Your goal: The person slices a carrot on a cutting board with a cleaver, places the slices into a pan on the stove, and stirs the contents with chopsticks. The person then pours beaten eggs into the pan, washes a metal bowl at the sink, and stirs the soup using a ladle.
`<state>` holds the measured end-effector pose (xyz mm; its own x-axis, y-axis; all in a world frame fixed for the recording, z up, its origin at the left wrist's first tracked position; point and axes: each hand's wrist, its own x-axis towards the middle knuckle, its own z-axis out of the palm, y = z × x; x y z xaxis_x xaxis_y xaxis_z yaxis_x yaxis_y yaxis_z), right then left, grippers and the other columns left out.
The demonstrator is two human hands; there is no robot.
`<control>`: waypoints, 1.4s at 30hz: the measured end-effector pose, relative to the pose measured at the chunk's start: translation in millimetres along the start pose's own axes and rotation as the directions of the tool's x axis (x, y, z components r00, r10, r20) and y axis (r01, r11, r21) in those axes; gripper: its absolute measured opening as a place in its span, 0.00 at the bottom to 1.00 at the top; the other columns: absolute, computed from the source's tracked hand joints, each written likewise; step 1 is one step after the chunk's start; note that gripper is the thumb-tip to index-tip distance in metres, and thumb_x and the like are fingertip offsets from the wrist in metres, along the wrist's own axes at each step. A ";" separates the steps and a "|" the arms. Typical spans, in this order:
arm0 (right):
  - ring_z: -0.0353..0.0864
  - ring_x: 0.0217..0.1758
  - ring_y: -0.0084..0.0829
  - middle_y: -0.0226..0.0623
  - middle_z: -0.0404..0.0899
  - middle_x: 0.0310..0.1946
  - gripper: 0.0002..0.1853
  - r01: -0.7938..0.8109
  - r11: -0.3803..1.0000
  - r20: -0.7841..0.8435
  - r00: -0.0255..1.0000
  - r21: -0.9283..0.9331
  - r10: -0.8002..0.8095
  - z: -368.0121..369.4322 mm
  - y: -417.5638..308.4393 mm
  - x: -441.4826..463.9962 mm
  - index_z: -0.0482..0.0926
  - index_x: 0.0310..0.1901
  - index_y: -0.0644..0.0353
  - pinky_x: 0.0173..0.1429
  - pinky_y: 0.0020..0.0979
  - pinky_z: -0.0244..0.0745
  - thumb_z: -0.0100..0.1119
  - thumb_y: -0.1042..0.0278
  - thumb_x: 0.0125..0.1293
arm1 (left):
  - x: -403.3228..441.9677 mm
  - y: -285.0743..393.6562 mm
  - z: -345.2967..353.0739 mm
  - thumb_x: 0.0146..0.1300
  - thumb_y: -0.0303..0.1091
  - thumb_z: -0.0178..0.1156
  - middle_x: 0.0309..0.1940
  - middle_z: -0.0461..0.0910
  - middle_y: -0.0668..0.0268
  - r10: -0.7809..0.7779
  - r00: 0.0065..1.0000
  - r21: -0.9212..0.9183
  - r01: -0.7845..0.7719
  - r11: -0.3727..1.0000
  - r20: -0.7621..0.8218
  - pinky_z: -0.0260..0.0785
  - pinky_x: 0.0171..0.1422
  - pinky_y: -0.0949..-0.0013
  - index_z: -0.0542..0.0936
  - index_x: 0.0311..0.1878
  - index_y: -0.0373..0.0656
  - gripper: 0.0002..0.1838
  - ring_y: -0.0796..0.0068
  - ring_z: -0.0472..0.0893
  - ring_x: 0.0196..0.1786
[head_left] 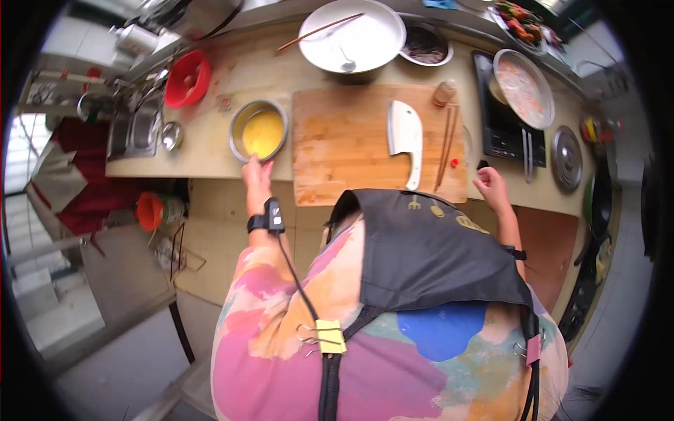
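My left hand (258, 175) pinches the near rim of a round metal bowl (236, 138) on the counter. Yellow liquid, like beaten egg (263, 130), fills its lower part. At the counter's front edge, right of the wooden cutting board (337, 151), is my right hand (491, 186). Its fingers are curled in, with nothing visible in them; a small black piece (482, 164) lies just beyond the fingertips. On the board lie a white cleaver (405, 130), a pair of chopsticks (446, 147), a small jar (444, 93) and a red bit (455, 163).
Behind the board stands a large white bowl (379, 35) with a chopstick across it, beside a bowl of dark food (426, 45). At right, a pan (546, 105) sits on a black cooker (495, 144) near a lid (566, 158). A red basin (200, 74) and sink (144, 130) are left.
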<state>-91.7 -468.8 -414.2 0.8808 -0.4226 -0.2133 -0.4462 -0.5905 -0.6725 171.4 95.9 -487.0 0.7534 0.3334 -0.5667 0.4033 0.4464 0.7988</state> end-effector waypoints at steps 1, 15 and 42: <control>0.75 0.27 0.23 0.32 0.76 0.24 0.13 -0.049 0.999 -0.004 0.999 0.005 0.049 0.7 -8.6 -13.0 0.75 0.41 0.62 0.33 0.27 0.72 0.64 0.70 0.55 | 1.4 0.5 0.0 0.62 0.33 0.57 0.36 0.76 0.55 -0.015 1.000 0.032 0.015 0.999 0.013 0.77 0.39 0.62 0.71 0.45 0.28 0.16 0.58 0.79 0.35; 0.80 0.32 0.36 0.39 0.80 0.28 0.12 -0.182 0.982 -0.174 0.967 0.041 0.186 58.2 -32.3 -63.7 0.78 0.39 0.62 0.38 0.34 0.74 0.61 0.64 0.56 | 0.5 22.8 -6.6 0.64 0.25 0.54 0.33 0.74 0.58 0.084 0.979 0.170 -0.116 0.979 0.184 0.76 0.32 0.71 0.66 0.38 0.36 0.06 0.69 0.78 0.28; 0.80 0.34 0.41 0.49 0.80 0.29 0.12 -0.338 0.891 -0.097 0.919 0.303 0.381 34.6 -57.0 -40.8 0.80 0.40 0.62 0.40 0.36 0.74 0.56 0.65 0.58 | -107.7 23.5 74.1 0.62 0.29 0.58 0.31 0.77 0.65 -0.134 0.831 0.320 -0.055 0.946 0.540 0.75 0.26 0.76 0.70 0.40 0.44 0.07 0.72 0.79 0.25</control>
<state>-96.7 -394.1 -391.7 0.6244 -0.6801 -0.3841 -0.6471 -0.1750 -0.7420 138.2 9.0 -392.3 0.8522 -0.2317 -0.4692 0.5063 0.1384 0.8512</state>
